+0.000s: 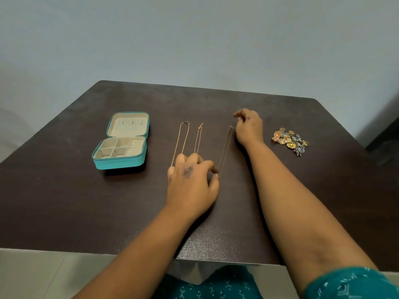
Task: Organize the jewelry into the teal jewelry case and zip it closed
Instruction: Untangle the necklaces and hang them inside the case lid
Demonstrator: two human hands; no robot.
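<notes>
A person seated at a dark brown, matte wooden bench [216,223] works on three fine chains laid out side by side in long narrow loops. The left hand [192,180] rests low on the bench with its fingers curled, and its grip, thumb and forefinger, appears to pinch the near end of the thin dark-gold chain necklace [225,151]; the link is too fine to be sure of contact. The right hand [248,126], reached out farther, has its fingers loosely curled just beside the far clasp end of that same chain, and whether its grip actually holds the clasp cannot be told. Just left of the left hand's grip lie a very thin rose-gold chain [198,138] and, beyond it, a thicker yellow-gold rope chain [181,143], both partly hidden under the fingers. Further left, well apart from both hands, the square teal zip-around jewelry case with a cream lining [121,164] stands open, its lid tipped back and its small compartments showing. To the right of the right hand sits a small heap of gold and grey-beaded earrings and rings [290,140]. These chains look very light, limp and prone to tangling or slipping, so taking one by both ends, clasp and bottom of the loop, seems the safest hold. The bench top looks smooth and faintly speckled, giving little purchase under a thin chain. Behind it is a plain pale grey-blue wall [194,39].
</notes>
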